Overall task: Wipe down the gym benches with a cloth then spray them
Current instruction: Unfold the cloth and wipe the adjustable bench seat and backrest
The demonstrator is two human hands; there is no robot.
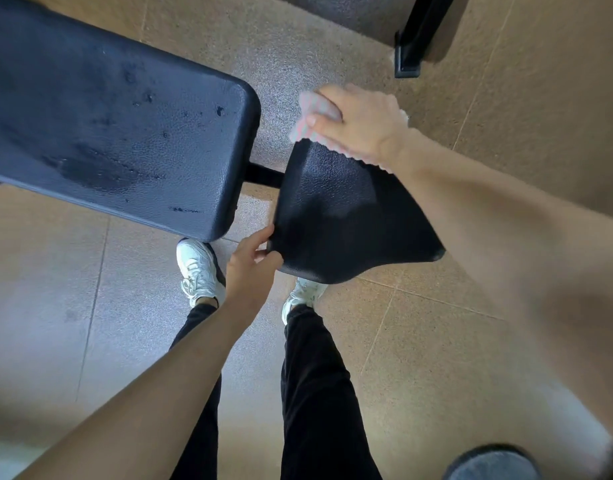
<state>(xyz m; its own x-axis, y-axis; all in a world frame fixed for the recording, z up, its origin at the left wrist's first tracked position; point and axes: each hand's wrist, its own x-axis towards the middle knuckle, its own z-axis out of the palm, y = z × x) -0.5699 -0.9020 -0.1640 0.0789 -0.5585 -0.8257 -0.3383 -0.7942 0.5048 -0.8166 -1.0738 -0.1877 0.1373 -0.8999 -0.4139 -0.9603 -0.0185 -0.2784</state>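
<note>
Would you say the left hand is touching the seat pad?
Touching. The head view shows the left hand gripping the seat pad at its near corner.

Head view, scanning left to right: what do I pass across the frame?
Long bench pad → left hand gripping the corner of the seat pad → right hand holding the cloth on its far edge.

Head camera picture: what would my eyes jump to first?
Probably the right hand, top middle, holding a pink cloth against the far edge of the small black seat pad. The left hand grips that pad's near corner, just above two white shoes. At upper left, the long bench pad shows dark wet patches.
</note>
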